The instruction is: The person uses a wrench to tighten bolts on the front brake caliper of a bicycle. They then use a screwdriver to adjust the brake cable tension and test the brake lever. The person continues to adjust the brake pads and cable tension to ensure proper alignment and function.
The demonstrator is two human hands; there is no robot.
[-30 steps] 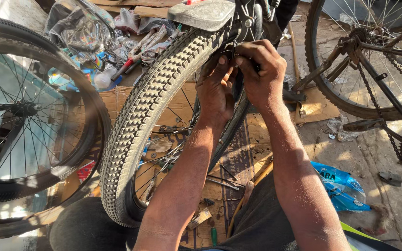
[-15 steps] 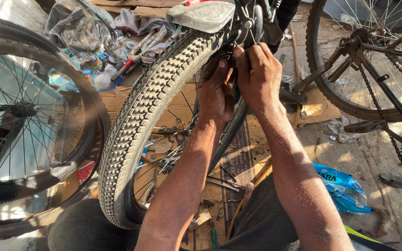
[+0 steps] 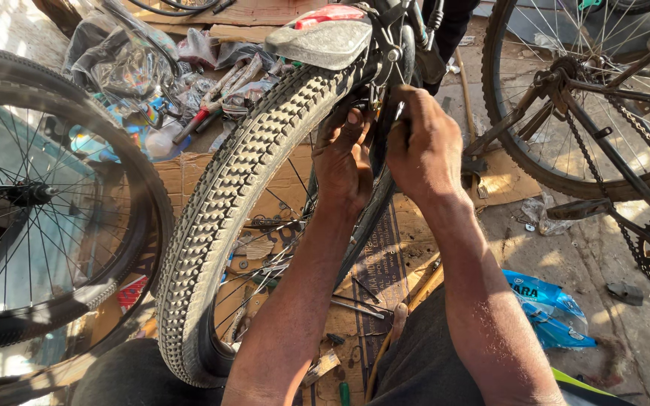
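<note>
A knobbly black bicycle tyre on a spoked wheel runs from the lower left up to the middle top. Both my hands work at the brake area beside its rim, under a grey mudguard with a red reflector. My left hand has its fingers curled around a small metal part by the rim. My right hand pinches something thin and dark close to the frame; I cannot make out what it is. The two hands almost touch.
Another bicycle wheel stands at the left. A third wheel with chain and crank is at the right. Flattened cardboard with loose tools lies below. Plastic bags and clutter lie at upper left, and a blue wrapper lies at right.
My right hand has slid slightly right and down along the frame. The left hand stays at the rim. The wheel has not moved.
</note>
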